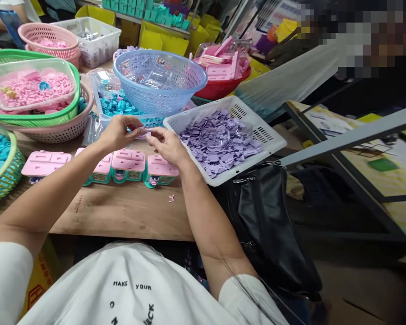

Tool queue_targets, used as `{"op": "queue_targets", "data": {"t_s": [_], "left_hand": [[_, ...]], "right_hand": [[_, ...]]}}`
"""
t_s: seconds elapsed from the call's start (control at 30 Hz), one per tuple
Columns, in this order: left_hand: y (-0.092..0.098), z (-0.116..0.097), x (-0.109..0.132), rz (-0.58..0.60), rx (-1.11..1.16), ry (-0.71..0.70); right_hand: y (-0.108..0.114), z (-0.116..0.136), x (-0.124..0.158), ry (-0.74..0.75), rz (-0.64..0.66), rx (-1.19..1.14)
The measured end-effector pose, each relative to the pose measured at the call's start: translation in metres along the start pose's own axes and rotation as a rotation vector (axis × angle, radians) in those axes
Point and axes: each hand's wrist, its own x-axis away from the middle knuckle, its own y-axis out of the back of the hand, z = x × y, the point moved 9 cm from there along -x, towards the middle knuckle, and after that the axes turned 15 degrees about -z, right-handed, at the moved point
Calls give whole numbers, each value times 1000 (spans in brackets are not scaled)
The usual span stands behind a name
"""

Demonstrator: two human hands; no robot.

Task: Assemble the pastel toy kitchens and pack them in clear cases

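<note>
Both hands meet above the table, pinching a small purple plastic piece between them. My left hand grips its left end with thumb and fingers closed. At the other end, my right hand holds it between thumb and forefinger. Just below the hands stand several pink-topped, teal toy boxes in a row, partly hidden by my left forearm. To the right of my right hand, a white basket holds many flat purple pieces. A tiny pink piece lies on the wood near my right forearm.
Behind the hands stand a blue basket with clear packs and a tray of teal pieces. Green and pink baskets crowd the left. A black bag hangs at the table's right, beside a metal bar.
</note>
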Motion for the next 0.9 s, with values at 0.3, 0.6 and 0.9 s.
{"op": "queue_targets", "data": {"t_s": [0.3, 0.6, 0.9], "left_hand": [[-54, -42, -62, 85, -42, -75], [-229, -53, -99, 370, -431, -205], [-293, -22, -73, 823, -759, -445]], "right_hand": [[139, -79, -51, -66, 204, 893], [174, -128, -51, -147, 99, 1105], [215, -110, -42, -102, -211, 1062]]}}
